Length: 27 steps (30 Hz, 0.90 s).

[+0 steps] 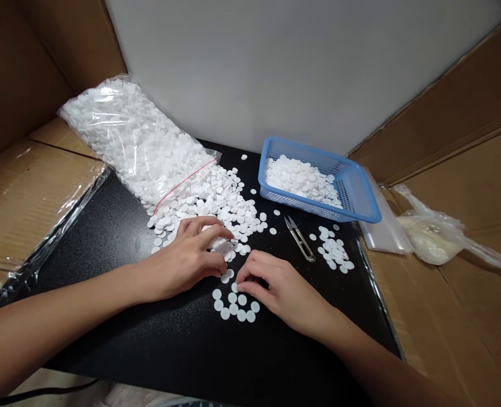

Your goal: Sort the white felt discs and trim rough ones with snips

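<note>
Small flat white discs lie in a loose pile on a black table. My left hand rests at the near edge of this pile, fingers spread and bent over some discs, its thumb close to a couple of loose ones. Just to the right, my right hand has thumb and fingertips pinched at a white disc, which they partly cover. In front of both hands a small group of separate discs lies flat, mostly in a single layer.
A clear zip bag full of discs spills onto the table. A blue basket holds more discs. Thread snips lie beside a small disc heap. Plastic bags sit at right; cardboard flanks the table.
</note>
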Tool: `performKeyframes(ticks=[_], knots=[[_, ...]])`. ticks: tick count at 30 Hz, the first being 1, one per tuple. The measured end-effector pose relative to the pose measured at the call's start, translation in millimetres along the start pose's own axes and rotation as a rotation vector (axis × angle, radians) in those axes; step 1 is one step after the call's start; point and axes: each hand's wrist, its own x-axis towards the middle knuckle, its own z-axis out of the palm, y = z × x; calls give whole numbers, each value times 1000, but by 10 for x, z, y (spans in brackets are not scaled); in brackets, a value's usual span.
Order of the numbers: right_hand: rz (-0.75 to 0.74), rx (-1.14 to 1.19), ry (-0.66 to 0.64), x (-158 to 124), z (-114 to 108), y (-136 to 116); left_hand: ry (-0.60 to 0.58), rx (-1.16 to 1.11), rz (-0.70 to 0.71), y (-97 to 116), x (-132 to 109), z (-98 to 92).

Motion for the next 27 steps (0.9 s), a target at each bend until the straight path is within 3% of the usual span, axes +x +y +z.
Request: performKeyframes(ticks=[2, 7, 13, 18, 23, 27], knots=[[-11, 18, -6, -6, -7, -2, -20, 0, 14, 4, 0, 14], [-58, 21, 131, 52, 62, 53, -38, -66, 20, 13, 10, 3], [-15, 53, 73, 108, 98, 43, -68, -105, 29, -21, 9, -42], [4, 51, 126, 60, 9, 75, -62, -40, -20, -91, 4, -66], [-54, -6, -26, -16, -157, 127, -39, -63, -33, -137, -3, -58], [-39, -17, 88, -35, -215, 107, -63, -62, -41, -141, -3, -69]])
